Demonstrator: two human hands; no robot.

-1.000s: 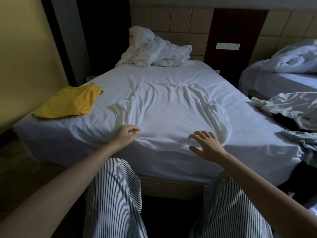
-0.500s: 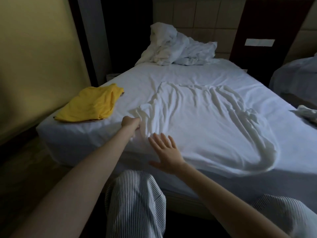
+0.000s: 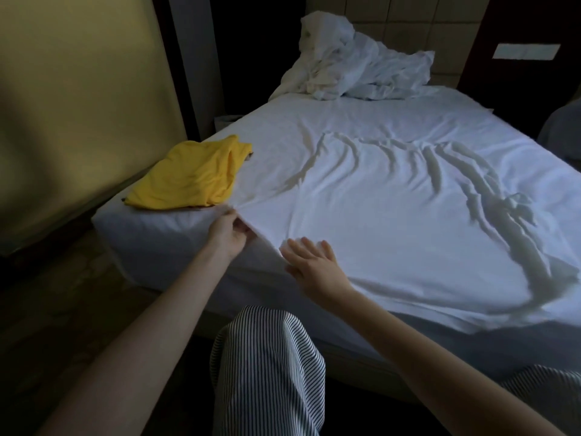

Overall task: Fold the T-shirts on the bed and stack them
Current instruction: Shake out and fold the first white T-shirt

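Observation:
A yellow T-shirt (image 3: 195,177) lies loosely folded on the near left corner of the bed (image 3: 151,228). The white bed sheet (image 3: 377,209) is wrinkled across the middle and right. My left hand (image 3: 228,231) pinches a fold of the sheet at the bed's front edge, just below and right of the yellow T-shirt. My right hand (image 3: 309,262) lies flat and open on the sheet beside it, fingers spread, holding nothing.
A crumpled white duvet (image 3: 352,67) is heaped at the head of the bed. A yellow wall (image 3: 78,89) runs along the left. My striped trouser legs (image 3: 267,372) stand against the bed's front edge. Another bed's edge (image 3: 562,127) shows at the far right.
My view has swung left and closer. My left hand went from resting on the sheet to pinching it and pulling it leftward. My right hand moved left next to it. Wrinkles near the front flattened.

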